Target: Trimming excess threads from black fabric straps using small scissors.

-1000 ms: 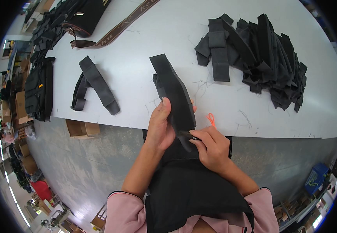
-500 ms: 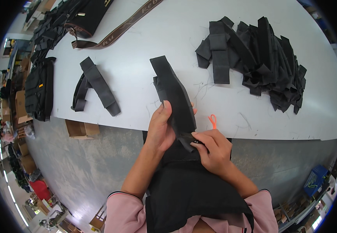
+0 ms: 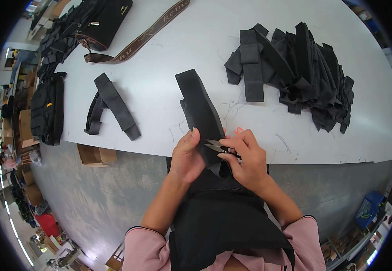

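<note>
A black fabric strap piece point(image 3: 199, 105) is gripped in my left hand point(image 3: 188, 156), thumb on its near side, its far end angled up over the table. Its lower end curls into a loop below my fingers. My right hand point(image 3: 245, 156) is closed on a pair of thread snips point(image 3: 228, 150). Their pointed metal blades are parted and lie over the strap's lower part, beside my left fingers. An orange loop point(image 3: 238, 130) shows behind my right fingers. Two dark strap pieces point(image 3: 117, 106) lie crossed on the table to the left.
The white table point(image 3: 160, 99) bears loose threads. A heap of black strap pieces point(image 3: 311, 81) lies at right. At far left are a black bag point(image 3: 103, 27) with a brown printed strap point(image 3: 148, 34) and a black backpack point(image 3: 47, 108). An open cardboard box point(image 3: 96, 154) stands below the table edge.
The snips have moved up and left along the strap, and their blades now show. The orange loop has dropped partly behind my right hand. My left hand keeps its hold.
</note>
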Tool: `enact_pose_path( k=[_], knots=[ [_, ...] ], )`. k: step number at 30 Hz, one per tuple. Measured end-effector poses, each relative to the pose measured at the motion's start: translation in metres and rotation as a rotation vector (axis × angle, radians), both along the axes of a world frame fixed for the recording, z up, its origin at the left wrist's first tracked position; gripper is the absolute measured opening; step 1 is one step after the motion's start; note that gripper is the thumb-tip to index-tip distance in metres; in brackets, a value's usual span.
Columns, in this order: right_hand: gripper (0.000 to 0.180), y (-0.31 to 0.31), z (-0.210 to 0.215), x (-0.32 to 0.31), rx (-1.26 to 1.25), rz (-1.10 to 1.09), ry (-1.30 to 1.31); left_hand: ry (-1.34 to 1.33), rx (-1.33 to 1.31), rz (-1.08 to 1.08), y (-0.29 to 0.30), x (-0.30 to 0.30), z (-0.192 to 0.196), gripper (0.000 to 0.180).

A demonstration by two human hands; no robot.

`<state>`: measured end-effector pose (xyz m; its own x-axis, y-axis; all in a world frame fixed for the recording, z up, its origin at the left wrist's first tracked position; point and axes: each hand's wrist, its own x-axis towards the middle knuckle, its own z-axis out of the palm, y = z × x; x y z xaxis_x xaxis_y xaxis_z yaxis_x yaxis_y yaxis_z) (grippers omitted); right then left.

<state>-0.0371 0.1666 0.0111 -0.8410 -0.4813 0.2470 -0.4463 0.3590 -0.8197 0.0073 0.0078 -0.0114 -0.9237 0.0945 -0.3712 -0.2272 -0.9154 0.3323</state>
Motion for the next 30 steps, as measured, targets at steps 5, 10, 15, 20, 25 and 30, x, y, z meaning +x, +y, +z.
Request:
enact_pose_path(
  k=[5,10,15,20,25,30],
  knots=[
    [0.029,-0.001,-0.004,0.003,0.049,-0.015,0.150,-0.069,0.024,0.013,0.004,0.000,0.006,0.048],
    [0.030,0.004,-0.005,0.009,-0.036,-0.102,0.178,-0.051,0.027,-0.008,0.003,0.002,0.000,0.047],
    [0.029,0.015,-0.007,0.005,-0.054,-0.134,0.102,-0.110,-0.174,0.018,-0.005,0.002,-0.001,0.049],
    [0.030,0.025,-0.012,0.008,-0.014,-0.155,-0.011,-0.138,-0.178,0.041,-0.006,0.001,0.005,0.044],
    [0.029,0.019,-0.011,0.007,-0.070,-0.148,-0.025,-0.165,-0.171,0.025,-0.005,0.001,0.006,0.043],
    [0.026,0.022,-0.010,0.008,-0.136,-0.118,-0.094,-0.148,-0.077,-0.001,-0.006,0.003,0.008,0.043]
  ],
)
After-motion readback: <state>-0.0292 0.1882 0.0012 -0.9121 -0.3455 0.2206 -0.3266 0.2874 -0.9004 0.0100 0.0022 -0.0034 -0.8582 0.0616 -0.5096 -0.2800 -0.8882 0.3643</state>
